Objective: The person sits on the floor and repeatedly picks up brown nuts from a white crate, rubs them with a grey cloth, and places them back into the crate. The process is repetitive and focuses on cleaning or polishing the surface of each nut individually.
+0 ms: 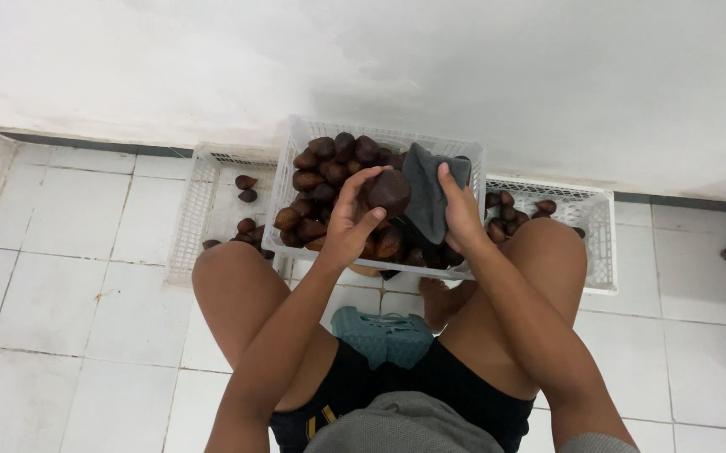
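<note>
Left hand gripping brown fruit over white crate; right hand clutching dark cloth. Could slip (loose fingertip hold).

No labels, signs or screens in view. Only packaging: three white plastic mesh crates. Middle crate, rectangular, piled with brown fruit. Left crate sits lower, touching the middle crate's left side, few fruit. Right crate lower on the middle crate's right side.
</note>
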